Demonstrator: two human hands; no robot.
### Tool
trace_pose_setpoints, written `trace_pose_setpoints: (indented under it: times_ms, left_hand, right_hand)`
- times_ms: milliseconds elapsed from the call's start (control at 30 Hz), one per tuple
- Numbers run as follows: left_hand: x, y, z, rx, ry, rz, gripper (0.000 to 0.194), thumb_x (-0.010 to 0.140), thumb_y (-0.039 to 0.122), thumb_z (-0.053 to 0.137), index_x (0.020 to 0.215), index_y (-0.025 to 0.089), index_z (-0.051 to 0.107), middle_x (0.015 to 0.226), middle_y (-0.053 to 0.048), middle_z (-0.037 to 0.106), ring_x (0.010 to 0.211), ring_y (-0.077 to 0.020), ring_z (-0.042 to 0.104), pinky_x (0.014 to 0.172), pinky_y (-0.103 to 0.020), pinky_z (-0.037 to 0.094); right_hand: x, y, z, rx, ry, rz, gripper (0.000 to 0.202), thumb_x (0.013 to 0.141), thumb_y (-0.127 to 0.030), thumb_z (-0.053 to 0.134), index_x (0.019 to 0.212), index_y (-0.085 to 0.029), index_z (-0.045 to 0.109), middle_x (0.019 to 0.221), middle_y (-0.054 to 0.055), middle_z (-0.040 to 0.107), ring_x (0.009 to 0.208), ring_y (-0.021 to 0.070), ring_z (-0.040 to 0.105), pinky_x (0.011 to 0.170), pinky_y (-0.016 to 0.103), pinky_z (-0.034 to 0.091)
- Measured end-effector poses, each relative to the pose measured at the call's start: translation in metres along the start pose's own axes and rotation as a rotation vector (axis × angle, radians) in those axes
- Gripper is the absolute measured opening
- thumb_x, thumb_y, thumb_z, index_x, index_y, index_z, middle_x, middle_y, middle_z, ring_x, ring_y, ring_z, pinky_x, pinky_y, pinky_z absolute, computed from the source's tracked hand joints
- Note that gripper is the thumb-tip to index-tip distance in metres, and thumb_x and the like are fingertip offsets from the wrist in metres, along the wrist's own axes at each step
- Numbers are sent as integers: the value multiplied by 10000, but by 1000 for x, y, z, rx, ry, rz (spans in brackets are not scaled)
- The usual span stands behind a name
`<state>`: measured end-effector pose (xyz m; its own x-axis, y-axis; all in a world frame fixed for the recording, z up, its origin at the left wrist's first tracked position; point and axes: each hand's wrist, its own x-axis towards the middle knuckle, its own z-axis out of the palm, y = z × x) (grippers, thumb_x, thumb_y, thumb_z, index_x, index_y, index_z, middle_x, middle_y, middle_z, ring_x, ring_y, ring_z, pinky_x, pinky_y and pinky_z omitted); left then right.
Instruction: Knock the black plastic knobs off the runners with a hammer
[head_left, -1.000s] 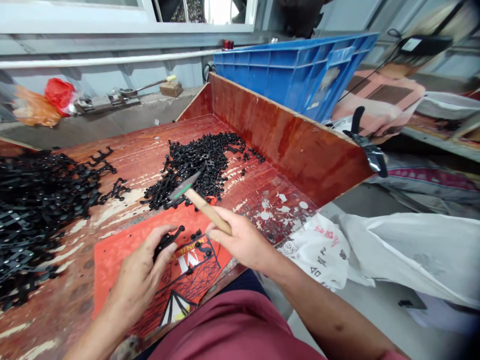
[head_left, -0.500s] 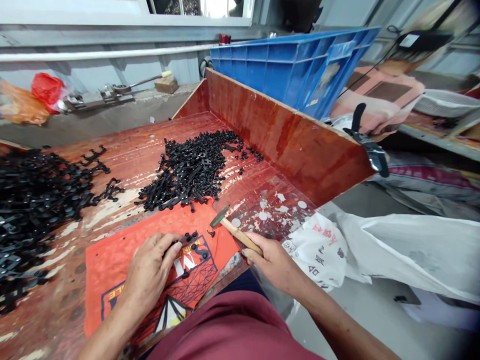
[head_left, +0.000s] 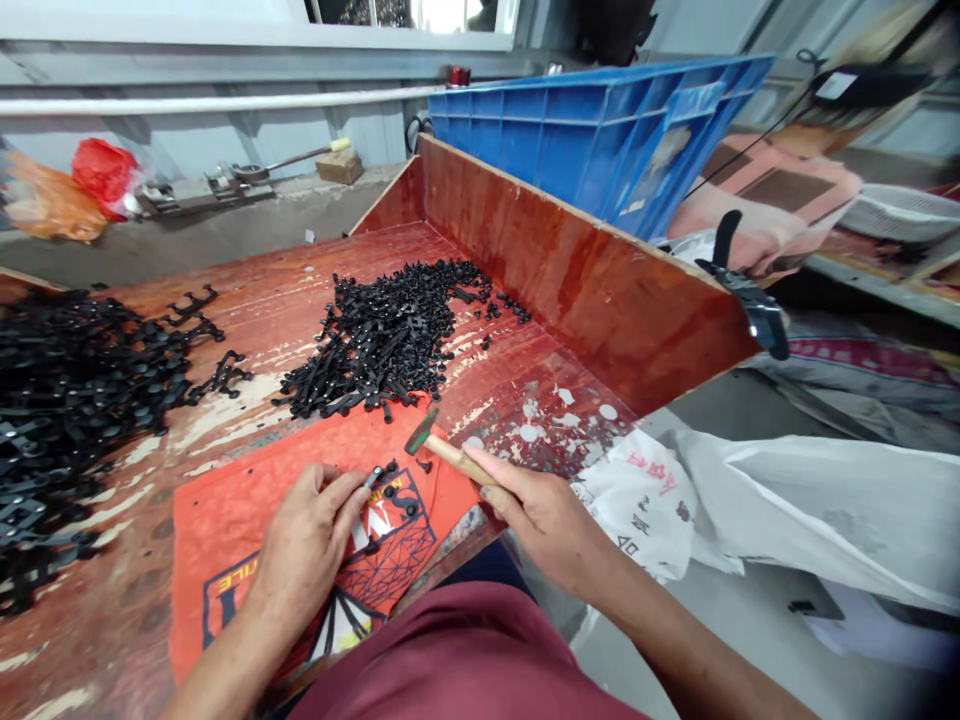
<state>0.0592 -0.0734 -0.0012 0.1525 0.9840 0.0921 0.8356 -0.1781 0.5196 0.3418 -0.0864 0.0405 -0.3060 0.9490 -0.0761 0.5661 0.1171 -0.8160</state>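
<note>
My left hand (head_left: pixel 311 525) pinches a small black part (head_left: pixel 374 476) between thumb and fingertips, over an orange printed cloth (head_left: pixel 247 500). In my right hand (head_left: pixel 532 505) is the wooden handle of a small hammer (head_left: pixel 454 457). The hammer's greenish head is raised just right of the pinched part. A few loose black pieces (head_left: pixel 410 509) lie on the cloth near my left fingertips. Beyond the cloth sits a pile of small black parts (head_left: pixel 382 335) on the red wooden table (head_left: pixel 262 275). A larger pile of black linked parts (head_left: pixel 75 380) lies at the left.
A red wooden board (head_left: pixel 585 280) edges the table's right side, with a blue crate (head_left: pixel 525 140) behind it. White sacks (head_left: pixel 810 490) hang at the right. Another person in a pink top (head_left: pixel 787 190) is at the upper right. Plastic bags (head_left: pixel 105 175) and a metal tool (head_left: pixel 217 185) rest on the back ledge.
My right hand has moved slightly left along with the hammer, and its head is nearer the pinched part. My left hand still pinches the part, which now shows a lighter, shiny face.
</note>
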Motion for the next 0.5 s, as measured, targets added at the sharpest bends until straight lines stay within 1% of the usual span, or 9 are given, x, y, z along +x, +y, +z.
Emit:
trace_pose_setpoints:
  times_ms: [67, 100, 133, 200, 267, 300, 333, 433, 500]
  left_hand:
    - [0, 0, 0, 17, 5, 0, 424, 986, 473, 405, 1056, 215, 734, 908, -56, 561, 816, -203, 595, 740, -329, 486]
    - [0, 0, 1, 22, 5, 0, 432, 986, 478, 405, 1051, 211, 738, 895, -56, 557, 801, -202, 590, 731, -329, 485]
    - [-1, 0, 1, 24, 5, 0, 437, 984, 482, 406, 1050, 209, 742, 886, -55, 553, 788, -200, 587, 721, -328, 485]
    - [-1, 0, 2, 27, 2, 0, 440, 983, 481, 410, 1048, 207, 748, 868, -54, 545, 772, -199, 582, 703, -325, 484]
    - [-1, 0, 4, 29, 5, 6, 440, 982, 476, 410, 1040, 205, 752, 854, -54, 537, 762, -199, 580, 700, -327, 484]
    - [-1, -1, 5, 28, 8, 6, 443, 982, 476, 409, 1034, 203, 753, 847, -53, 534, 756, -198, 579, 699, -329, 485]
    - [-2, -1, 6, 25, 9, 5, 445, 982, 477, 408, 1027, 201, 754, 841, -52, 533, 750, -198, 578, 699, -331, 484]
    - [-2, -2, 7, 15, 4, -14, 445, 981, 479, 411, 1025, 199, 753, 836, -50, 535, 745, -197, 578, 697, -334, 480]
    - [-2, -2, 5, 15, 7, -14, 446, 979, 475, 415, 1036, 190, 754, 825, -49, 529, 740, -198, 576, 692, -335, 476]
  right_hand:
    - [0, -11, 0, -14, 13, -103, 479, 1054, -240, 383, 1515, -370, 390, 1392, -11, 589, 1194, 187, 592, 1018, 327, 445]
    - [1, -15, 1, -30, 33, -146, 483, 1056, -238, 377, 1523, -363, 377, 1400, -3, 582, 1210, 188, 582, 1034, 329, 438]
    - [1, -17, 4, -66, 50, -173, 492, 1055, -235, 375, 1534, -347, 362, 1374, 17, 600, 1188, 195, 595, 1024, 331, 449]
    - [3, -17, 13, -216, 53, -177, 518, 1037, -213, 391, 1541, -329, 358, 1207, 55, 677, 1025, 215, 660, 928, 338, 504]
    - [5, -14, 21, -408, 4, -143, 539, 1020, -198, 417, 1536, -344, 366, 993, 49, 702, 815, 214, 676, 789, 330, 534]
    - [6, -12, 23, -471, -21, -134, 545, 1015, -196, 426, 1535, -351, 366, 929, 41, 693, 757, 211, 666, 745, 323, 532]
    - [7, -11, 24, -496, -29, -138, 546, 1017, -200, 424, 1538, -350, 357, 915, 39, 686, 751, 211, 660, 730, 319, 528]
    - [7, -13, 23, -443, 28, -186, 540, 1043, -220, 363, 1571, -304, 286, 1010, 73, 684, 869, 224, 655, 789, 324, 517]
    - [7, -15, 24, -473, 16, -173, 552, 1036, -211, 373, 1572, -309, 281, 970, 68, 691, 822, 223, 657, 751, 320, 513]
